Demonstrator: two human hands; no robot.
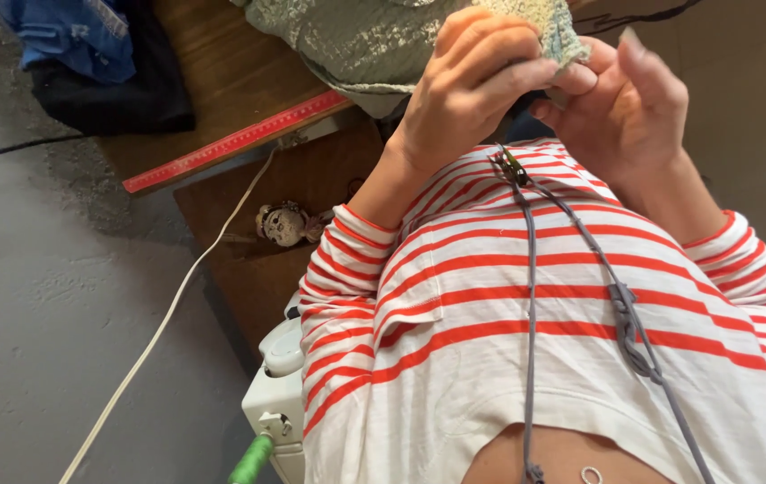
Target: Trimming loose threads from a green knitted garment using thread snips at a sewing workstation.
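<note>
The pale green knitted fabric (374, 40) is pinched at its near edge between both hands; the left hand (468, 85) is closed over it, the right hand (625, 108) beside, fingers half-spread.

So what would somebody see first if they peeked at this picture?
Probably the red-and-white striped shirt filling the lower right. Just above it, the left hand and right hand pinch a pale green knitted cloth. A long red ruler lies along the wooden table's edge.
</note>
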